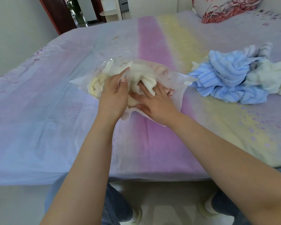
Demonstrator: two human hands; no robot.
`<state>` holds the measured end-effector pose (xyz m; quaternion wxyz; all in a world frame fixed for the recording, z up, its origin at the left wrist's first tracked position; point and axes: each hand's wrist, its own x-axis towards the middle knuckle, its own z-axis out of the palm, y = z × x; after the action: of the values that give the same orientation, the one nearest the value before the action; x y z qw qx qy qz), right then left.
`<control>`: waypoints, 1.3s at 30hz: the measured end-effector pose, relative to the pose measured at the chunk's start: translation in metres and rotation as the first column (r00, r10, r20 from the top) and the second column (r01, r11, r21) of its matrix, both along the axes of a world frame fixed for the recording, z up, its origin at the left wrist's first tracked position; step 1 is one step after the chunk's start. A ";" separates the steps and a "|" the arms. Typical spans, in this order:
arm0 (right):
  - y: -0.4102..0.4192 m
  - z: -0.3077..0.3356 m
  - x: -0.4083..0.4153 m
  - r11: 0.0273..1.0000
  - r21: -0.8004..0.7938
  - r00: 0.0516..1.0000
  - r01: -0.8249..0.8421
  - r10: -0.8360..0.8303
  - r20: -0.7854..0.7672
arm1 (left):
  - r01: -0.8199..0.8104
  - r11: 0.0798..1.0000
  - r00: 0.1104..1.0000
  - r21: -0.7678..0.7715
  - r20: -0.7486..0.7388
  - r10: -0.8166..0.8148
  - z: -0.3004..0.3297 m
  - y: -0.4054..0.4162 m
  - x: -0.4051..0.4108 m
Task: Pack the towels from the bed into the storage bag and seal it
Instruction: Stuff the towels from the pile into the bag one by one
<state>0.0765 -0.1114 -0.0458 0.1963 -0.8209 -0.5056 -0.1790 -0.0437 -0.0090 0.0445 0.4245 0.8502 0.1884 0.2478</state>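
Head view looks down over 2 bare arms reaching onto a bed with a pastel striped sheet. A clear bag lies on the sheet under both hands, its mouth facing the person. The left hand pinches the upper film of the bag's mouth, thumb and forefinger closed on the plastic and lifting it just left of the opening. The right hand is pushed into the mouth, its fingers spread fairly wide and partly buried in a cream towel that they press into the bag; its fingertips show blurred through the film. Left of the left fingers, a pale yellow towel already sits inside the bag against its far side. Well to the right of the right fingers, outside the bag, a loose heap rests on the bed: a crumpled blue towel, with a pale green towel touching its right side. Beyond the fingers, at the far corner of the bed, lies a red-patterned pillow. Below the arms, the person's jeans and light shoes show against the floor.
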 end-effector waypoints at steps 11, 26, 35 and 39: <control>0.090 0.042 0.010 0.916 -0.395 0.935 -0.064 -0.084 -0.345 | 0.075 0.995 0.993 -0.059 0.092 -0.070 0.010 -0.002 -0.013; 0.011 0.008 -0.013 0.931 0.331 0.877 -0.151 0.280 -0.389 | -0.009 0.985 0.994 -0.171 0.110 0.028 0.008 -0.010 -0.001; 0.072 0.017 0.010 0.983 0.081 0.489 -0.164 0.153 -0.859 | -0.005 0.983 0.996 -0.182 0.084 0.020 -0.003 -0.009 -0.007; 0.009 0.019 -0.026 0.946 0.323 0.519 0.020 0.267 -0.812 | 0.006 0.987 0.999 -0.160 0.043 0.001 -0.010 -0.015 0.002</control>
<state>0.0506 -0.1026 -0.0271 0.5478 -0.7267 -0.3716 0.1838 -0.0413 -0.0241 0.0342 0.4959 0.8081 0.1974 0.2493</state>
